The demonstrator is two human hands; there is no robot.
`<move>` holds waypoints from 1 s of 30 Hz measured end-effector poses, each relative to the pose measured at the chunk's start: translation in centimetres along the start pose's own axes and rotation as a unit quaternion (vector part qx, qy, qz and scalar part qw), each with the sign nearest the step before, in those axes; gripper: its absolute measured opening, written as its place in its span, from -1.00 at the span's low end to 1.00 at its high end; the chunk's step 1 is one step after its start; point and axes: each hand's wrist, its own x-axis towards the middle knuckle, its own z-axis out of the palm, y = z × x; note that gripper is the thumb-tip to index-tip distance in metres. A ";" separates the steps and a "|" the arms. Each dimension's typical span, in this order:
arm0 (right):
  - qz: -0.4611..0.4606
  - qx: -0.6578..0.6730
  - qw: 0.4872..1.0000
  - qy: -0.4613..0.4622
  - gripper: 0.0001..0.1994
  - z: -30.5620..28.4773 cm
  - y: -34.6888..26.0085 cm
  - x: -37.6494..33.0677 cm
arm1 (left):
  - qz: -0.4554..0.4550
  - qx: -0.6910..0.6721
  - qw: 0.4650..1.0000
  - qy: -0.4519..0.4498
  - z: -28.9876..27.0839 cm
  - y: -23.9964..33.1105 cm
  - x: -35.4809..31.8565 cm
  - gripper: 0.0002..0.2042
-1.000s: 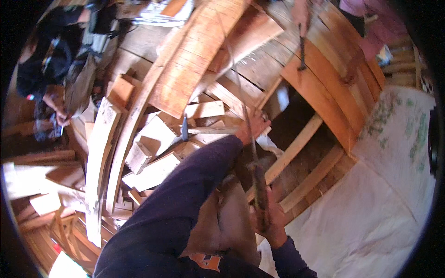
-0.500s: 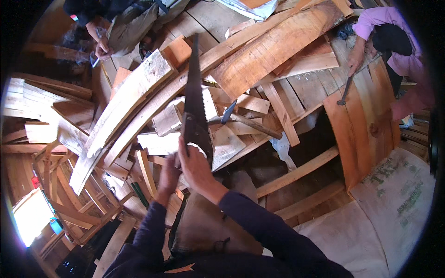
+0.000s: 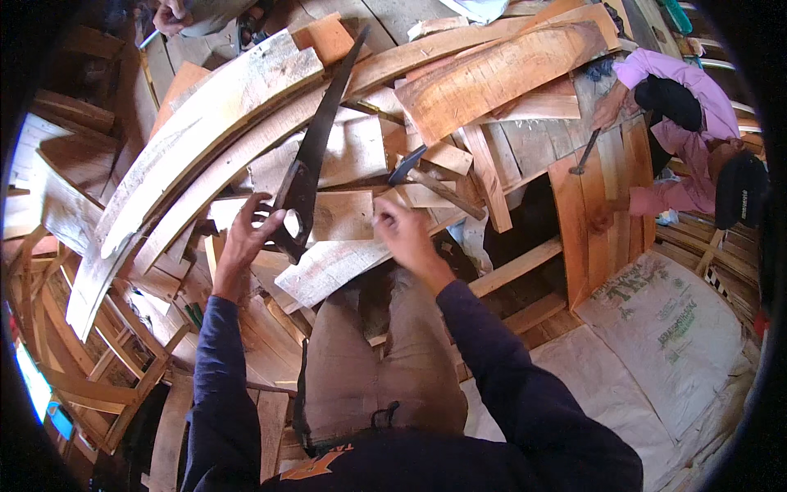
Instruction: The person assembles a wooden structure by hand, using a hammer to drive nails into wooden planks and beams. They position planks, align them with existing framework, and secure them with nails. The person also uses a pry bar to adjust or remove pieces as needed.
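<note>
My left hand (image 3: 243,246) grips the handle end of a hand saw (image 3: 310,152), its fingers and thumb at the side of the dark handle. The long dark blade slants up and away to the right, over a pile of boards. Apart from the saw, my right hand (image 3: 410,239) hovers by the right end of a short light board (image 3: 344,215). Its fingers are curled in; whether anything small is in them is hidden. Close beyond that hand lies a tool with a dark blue head (image 3: 407,164) and a wooden handle.
Curved planks (image 3: 209,107) sweep across the left, and a broad plank (image 3: 500,78) lies at the far right. A co-worker in a pink shirt (image 3: 676,90) holds a metal tool (image 3: 584,156) over a joined wooden panel (image 3: 594,221). White sacking (image 3: 664,336) covers the near right floor.
My hands have parted: the right has left the saw and moved right, the left has moved left and holds its handle. The saw has swung to a steeper slant, and the whole view has shifted.
</note>
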 end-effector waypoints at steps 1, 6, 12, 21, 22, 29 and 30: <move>-0.026 -0.025 0.998 0.051 -0.62 -0.9 0.7 0.5 | 0.011 0.063 0.997 0.040 0.8 -0.2 -0.2 -0.40; 0.029 -0.375 0.867 0.326 -0.37 -9.5 8.5 2.3 | 0.019 0.267 0.947 0.177 2.5 0.4 -0.9 -0.40; 0.158 -0.342 0.913 0.155 -0.46 -18.0 17.4 1.0 | 0.115 0.259 0.922 0.264 8.3 7.3 -0.4 -0.48; 0.161 -0.331 0.926 0.087 -0.53 -18.7 12.9 -0.2 | 0.278 0.390 0.864 0.155 21.9 16.6 9.4 -0.06; 0.173 -0.338 0.922 0.077 -0.54 -19.2 10.6 -1.2 | 0.302 0.394 0.858 0.132 23.1 17.3 11.1 -0.04; 0.217 -0.303 0.928 -0.009 -0.58 -22.2 1.6 -7.6 | 0.305 0.465 0.813 0.172 24.7 16.2 17.2 -0.18; 0.220 -0.290 0.931 -0.015 -0.58 -22.7 1.4 -8.2 | 0.299 0.492 0.802 0.158 24.3 16.8 17.0 -0.19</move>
